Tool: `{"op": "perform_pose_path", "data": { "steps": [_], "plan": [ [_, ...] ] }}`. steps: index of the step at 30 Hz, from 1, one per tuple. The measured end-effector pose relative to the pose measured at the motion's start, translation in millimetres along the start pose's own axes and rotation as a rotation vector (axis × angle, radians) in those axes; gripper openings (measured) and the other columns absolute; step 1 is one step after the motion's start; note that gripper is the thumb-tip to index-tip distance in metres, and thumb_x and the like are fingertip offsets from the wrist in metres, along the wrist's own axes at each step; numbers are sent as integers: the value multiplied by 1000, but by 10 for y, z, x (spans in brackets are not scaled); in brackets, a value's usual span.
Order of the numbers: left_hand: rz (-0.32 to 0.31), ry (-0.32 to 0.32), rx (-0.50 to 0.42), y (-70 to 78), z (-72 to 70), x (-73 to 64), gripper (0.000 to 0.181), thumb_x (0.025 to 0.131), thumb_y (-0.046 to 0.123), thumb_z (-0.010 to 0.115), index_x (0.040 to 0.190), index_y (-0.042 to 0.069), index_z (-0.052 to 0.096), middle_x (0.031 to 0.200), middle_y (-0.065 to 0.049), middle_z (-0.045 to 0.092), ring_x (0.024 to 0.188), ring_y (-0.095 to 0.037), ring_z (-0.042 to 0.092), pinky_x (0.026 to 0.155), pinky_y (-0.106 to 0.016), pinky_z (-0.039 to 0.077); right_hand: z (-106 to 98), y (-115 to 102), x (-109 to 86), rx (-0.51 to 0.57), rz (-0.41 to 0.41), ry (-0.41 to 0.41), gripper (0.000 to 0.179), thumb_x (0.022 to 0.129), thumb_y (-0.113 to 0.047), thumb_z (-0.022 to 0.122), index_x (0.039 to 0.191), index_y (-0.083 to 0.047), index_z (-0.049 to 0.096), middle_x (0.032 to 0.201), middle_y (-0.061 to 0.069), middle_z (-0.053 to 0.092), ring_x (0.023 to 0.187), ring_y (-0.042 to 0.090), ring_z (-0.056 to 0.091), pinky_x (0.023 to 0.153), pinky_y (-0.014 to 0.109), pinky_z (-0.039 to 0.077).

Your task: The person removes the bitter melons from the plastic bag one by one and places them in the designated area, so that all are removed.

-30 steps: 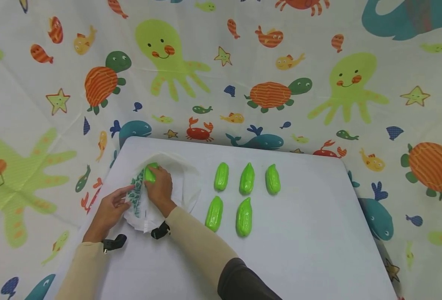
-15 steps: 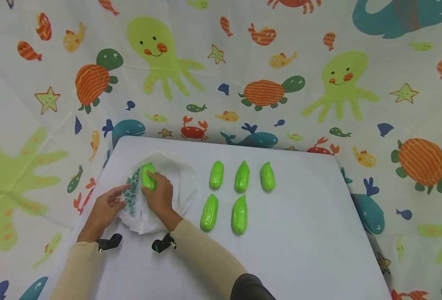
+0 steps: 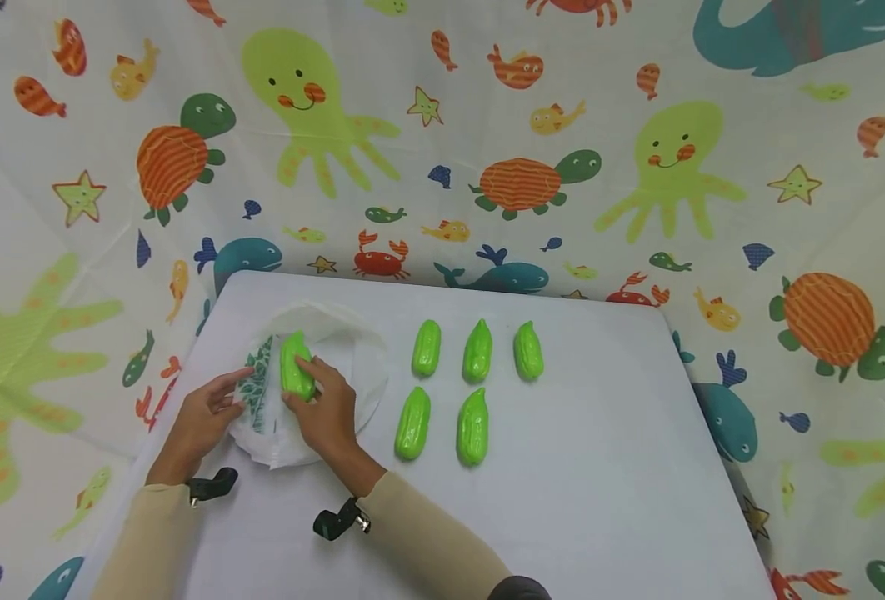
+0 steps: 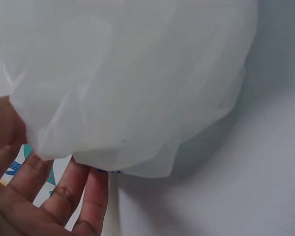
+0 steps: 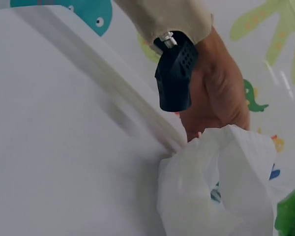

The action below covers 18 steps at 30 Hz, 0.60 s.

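Observation:
My right hand holds a glossy, bright green, ridged bitter gourd over the mouth of a white plastic bag. Thumb and fingers grip the gourd's right side and near end. At the bag's left side, my left hand pinches its edge next to a green leafy print. From the left wrist, the bag covers much of the view, with fingers at its lower edge. The right wrist view catches the gourd at its right border and the left hand behind the bag.
To the bag's right, several matching gourds lie in two rows on the white table, among them a back-row gourd and a front-row gourd. A sea-animal printed cloth hangs behind the table. Each wrist wears a black camera.
My right hand has shifted toward me and right relative to the bag, bringing the gourd nearer and showing more of it. My left hand stays at the bag's edge. The head view has shifted slightly.

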<state>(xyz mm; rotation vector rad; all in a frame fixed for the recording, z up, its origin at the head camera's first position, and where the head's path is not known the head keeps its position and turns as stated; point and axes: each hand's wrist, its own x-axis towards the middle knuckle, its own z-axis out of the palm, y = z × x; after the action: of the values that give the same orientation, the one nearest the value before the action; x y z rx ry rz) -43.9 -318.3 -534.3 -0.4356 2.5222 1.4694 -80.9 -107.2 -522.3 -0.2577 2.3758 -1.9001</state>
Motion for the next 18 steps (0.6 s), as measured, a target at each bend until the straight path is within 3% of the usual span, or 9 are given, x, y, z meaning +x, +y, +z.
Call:
{"op": "perform_pose_path", "data": {
  "steps": [11,18],
  "plan": [
    [-7,-5,-4,-16,6,45,58,109,16,55,165,18,40,172,-25,32,151,-58,35,117,-76,38,-448,16,-293,140,-13,62,57,98,-16,77,151,-28,60,163,3,49,153,18,47,114,33,51],
    [-18,-2,-5,-27,19,64,59,109,15,56,165,17,40,172,-25,32,152,-59,34,117,-77,37,-817,169,-404,155,-17,210,58,95,-14,80,148,-29,63,162,0,51,153,18,47,113,40,54]
  ]
}}
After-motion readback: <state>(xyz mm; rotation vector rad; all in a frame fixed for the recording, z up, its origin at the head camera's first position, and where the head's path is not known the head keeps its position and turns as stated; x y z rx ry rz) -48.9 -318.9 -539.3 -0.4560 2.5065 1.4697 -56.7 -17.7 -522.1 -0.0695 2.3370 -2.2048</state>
